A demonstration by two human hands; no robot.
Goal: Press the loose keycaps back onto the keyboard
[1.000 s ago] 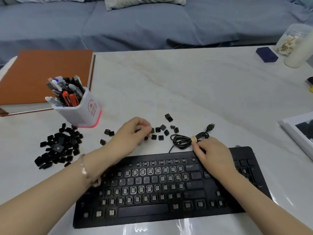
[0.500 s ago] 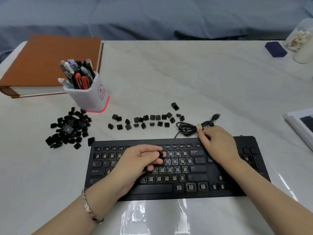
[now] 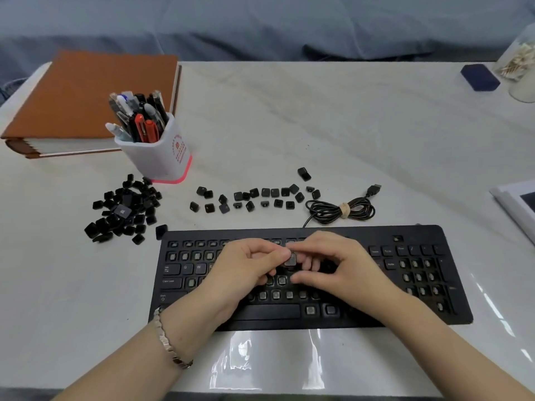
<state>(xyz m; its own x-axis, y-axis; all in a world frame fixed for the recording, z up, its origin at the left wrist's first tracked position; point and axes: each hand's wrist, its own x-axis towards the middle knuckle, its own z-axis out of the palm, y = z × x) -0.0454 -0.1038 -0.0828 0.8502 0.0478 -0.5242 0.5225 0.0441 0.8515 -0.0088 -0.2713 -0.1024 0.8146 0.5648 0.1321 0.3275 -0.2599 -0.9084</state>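
Keys at the keyboard (image 3: 376,234) centre hide under left hand (image 3: 246,269) and right hand (image 3: 343,266), both pinching one keycap (image 3: 290,259) there; loose keycaps (image 3: 254,193) lie at eleven o'clock on the pale table (image 3: 318,125), sofa (image 3: 260,24) cut off beyond.

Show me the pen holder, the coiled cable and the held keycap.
pen holder (image 3: 162,159): head view, white front wall.
coiled cable (image 3: 333,211): head view, bundled strands beside the tie.
held keycap (image 3: 291,260): head view, its top face.

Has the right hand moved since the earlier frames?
Yes. The right hand left the coiled cable and came nearer and leftward over the keyboard, meeting the left hand at the keycap.
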